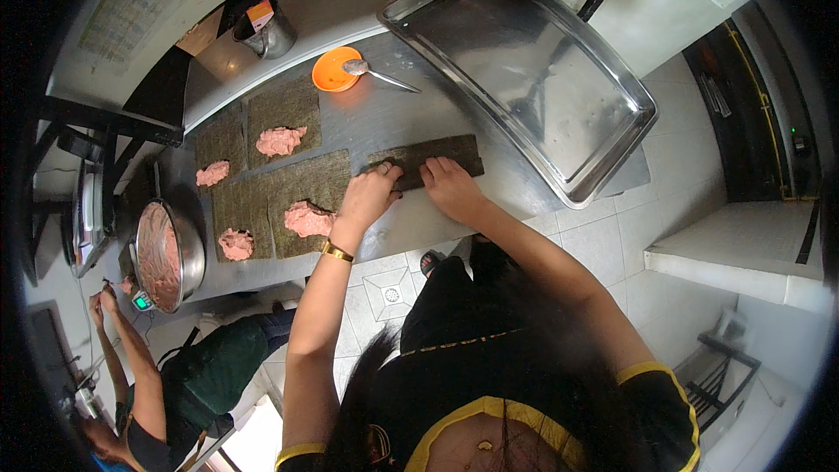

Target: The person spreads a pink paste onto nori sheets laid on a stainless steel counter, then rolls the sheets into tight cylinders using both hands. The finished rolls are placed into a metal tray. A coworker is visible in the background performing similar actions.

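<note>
A dark green seaweed sheet [459, 154], folded or rolled into a long strip, lies crosswise on the steel table in front of me. My left hand [370, 195] grips its left part with bent fingers, thumb at the near edge; a ring and a gold bracelet show on that arm. Close beside it, my right hand [453, 190] has curled fingers on the strip's near edge. What lies inside the strip is hidden. To the left, several flat seaweed sheets [323, 175] are spread out, each bearing a lump of pink minced paste [308, 219].
A large steel tray [524, 61] overhangs the table's right side. An orange bowl [325, 75] with a spoon [391, 82] and a metal pitcher [278, 38] stand behind. Left, a co-worker [210, 376] works near a steel bowl [194, 249] of pink paste and a scale [142, 301].
</note>
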Tool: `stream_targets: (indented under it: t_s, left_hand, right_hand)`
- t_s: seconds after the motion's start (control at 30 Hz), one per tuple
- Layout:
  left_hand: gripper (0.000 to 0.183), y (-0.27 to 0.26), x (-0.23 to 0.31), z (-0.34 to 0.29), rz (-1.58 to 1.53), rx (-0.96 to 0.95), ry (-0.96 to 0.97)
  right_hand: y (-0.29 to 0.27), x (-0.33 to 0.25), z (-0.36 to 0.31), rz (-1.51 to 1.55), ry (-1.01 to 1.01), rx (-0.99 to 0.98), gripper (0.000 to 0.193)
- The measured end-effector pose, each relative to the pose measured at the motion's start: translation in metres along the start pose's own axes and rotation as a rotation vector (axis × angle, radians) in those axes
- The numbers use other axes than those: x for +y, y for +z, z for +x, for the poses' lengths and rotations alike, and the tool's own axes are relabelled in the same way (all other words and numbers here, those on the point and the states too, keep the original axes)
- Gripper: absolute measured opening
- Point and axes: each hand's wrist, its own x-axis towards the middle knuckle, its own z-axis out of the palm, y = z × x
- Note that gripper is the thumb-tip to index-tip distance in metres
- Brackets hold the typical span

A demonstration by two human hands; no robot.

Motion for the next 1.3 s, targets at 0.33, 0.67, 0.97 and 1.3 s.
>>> stream_targets:
  t_s: [0.33, 0.67, 0.97, 1.3]
  left_hand:
    - [0.032, 0.001, 0.000, 0.002, 0.022, -0.018, 0.006]
    - [0.047, -0.024, -0.010, 0.032, -0.169, -0.270, -0.089]
    - [0.047, -0.011, -0.005, 0.021, -0.061, -0.048, -0.005]
    - [0.029, 0.009, 0.009, 0.010, 0.029, -0.039, -0.042]
  right_hand:
    - [-0.023, 0.029, -0.033, -0.019, 0.142, -0.168, 0.024]
    - [-0.030, 0.030, -0.024, 0.043, 0.077, -0.014, 0.033]
    - [0.004, 0.003, 0.014, 0.120, -0.056, 0.039, 0.031]
    - [0.003, 0.002, 0.008, 0.093, -0.019, -0.066, 0.031]
